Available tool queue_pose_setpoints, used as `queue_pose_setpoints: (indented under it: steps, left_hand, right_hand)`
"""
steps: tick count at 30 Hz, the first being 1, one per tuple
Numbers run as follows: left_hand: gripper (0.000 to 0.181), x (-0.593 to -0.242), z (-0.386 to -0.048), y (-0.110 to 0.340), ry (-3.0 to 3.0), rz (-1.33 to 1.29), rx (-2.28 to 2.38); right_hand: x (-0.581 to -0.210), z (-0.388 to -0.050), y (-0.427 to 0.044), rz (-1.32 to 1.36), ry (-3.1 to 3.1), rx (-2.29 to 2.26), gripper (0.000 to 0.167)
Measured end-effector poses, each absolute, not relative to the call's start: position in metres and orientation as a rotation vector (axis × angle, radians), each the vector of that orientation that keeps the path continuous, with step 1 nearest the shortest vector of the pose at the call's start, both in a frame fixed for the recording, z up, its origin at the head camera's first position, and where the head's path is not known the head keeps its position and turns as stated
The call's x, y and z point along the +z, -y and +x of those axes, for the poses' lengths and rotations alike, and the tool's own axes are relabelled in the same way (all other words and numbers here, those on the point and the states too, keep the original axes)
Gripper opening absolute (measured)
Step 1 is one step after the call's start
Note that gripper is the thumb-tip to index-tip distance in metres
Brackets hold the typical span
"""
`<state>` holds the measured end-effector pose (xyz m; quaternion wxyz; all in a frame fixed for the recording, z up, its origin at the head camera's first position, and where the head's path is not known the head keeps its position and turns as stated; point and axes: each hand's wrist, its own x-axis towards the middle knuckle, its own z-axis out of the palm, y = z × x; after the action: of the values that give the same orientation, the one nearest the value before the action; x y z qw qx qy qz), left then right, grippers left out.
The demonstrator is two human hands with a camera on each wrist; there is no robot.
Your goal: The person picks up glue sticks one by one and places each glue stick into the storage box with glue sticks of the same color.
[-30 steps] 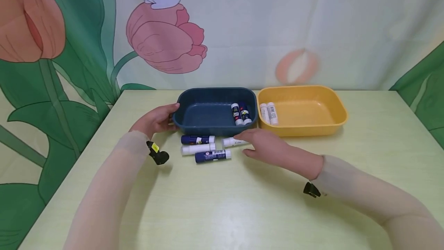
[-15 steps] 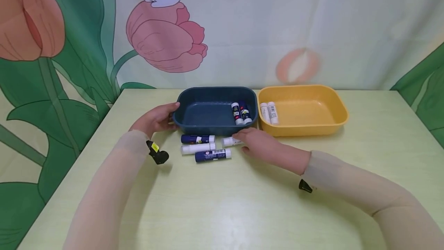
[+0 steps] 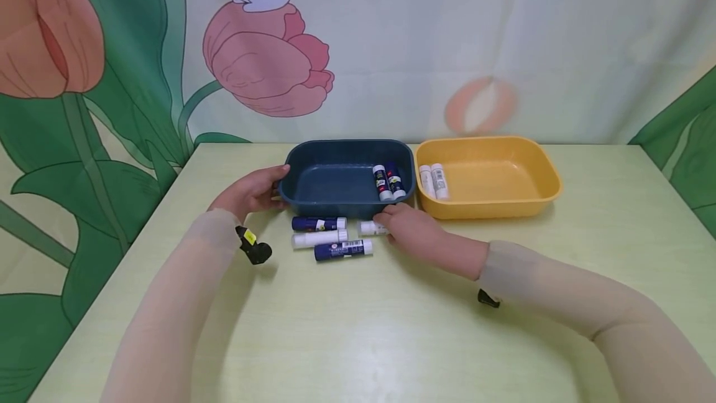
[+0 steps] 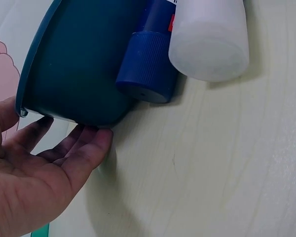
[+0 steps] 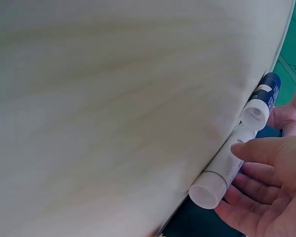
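Observation:
My left hand (image 3: 252, 191) holds the left end of a dark blue bin (image 3: 335, 210), thumb at the rim and fingertips against its outer wall, as the left wrist view (image 4: 44, 177) shows. At the bin's front right, my right hand (image 3: 416, 232) pinches a white glue stick (image 3: 368, 228) lying on the table. The right wrist view has the thumb on one side of this glue stick (image 5: 219, 173) and fingers on the other; its right part is hidden in the head view. Left of it lie a blue glue stick (image 3: 313, 224), another white one (image 3: 316, 239) and another blue one (image 3: 338, 251).
Two blue glue sticks (image 3: 388, 182) lie inside the blue bin at its right end. A yellow bin (image 3: 492, 210) stands against it on the right, with two white glue sticks (image 3: 433, 182) at its left end. A printed cloth (image 3: 391, 48) hangs behind the table (image 3: 347, 328).
My right hand has moved left over the white glue stick, and its thumb and fingers have come together on it. The left hand and both bins stay in place.

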<state>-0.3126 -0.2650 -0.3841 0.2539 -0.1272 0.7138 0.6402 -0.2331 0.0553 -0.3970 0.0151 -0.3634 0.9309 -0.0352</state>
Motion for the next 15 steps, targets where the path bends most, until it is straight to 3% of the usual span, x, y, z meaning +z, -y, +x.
queue_pose_setpoints:
  steps: [15]
  left_hand:
    - [0.058,-0.3847,-0.3144,0.2649,-1.949,-0.385,1.733]
  right_hand:
    - [-0.3978,-0.2337,-0.0494,-1.055,-2.89,-0.068,0.03]
